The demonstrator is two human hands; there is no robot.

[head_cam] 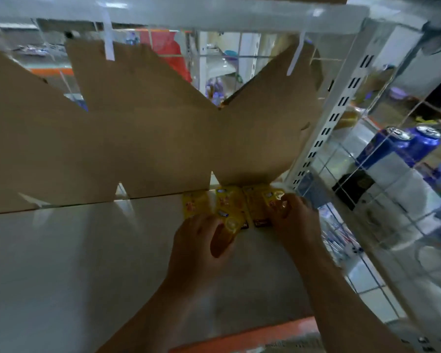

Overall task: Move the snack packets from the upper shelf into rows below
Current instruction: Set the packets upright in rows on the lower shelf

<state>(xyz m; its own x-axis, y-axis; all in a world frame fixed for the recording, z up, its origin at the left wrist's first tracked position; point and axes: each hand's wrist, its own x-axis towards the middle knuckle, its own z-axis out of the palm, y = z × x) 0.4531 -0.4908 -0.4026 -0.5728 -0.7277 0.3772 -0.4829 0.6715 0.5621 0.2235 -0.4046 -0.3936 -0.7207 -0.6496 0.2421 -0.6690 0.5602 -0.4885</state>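
Observation:
Three yellow snack packets lie flat side by side at the back right of the white shelf [74, 250], against the cardboard backing. The left packet [195, 203] lies free. My left hand [201, 240] rests on the near end of the middle packet [231, 207], thumb over its lower edge. My right hand [294, 217] holds the right packet [259, 207], with fingers curled over its far right corner. The blur hides how firmly either hand grips.
Torn brown cardboard [138, 138] lines the back of the shelf. A white slotted upright [323, 138] and a wire grid side panel [382, 200] stand on the right, with blue cans [405, 146] beyond. An orange shelf edge [252, 335] runs along the front.

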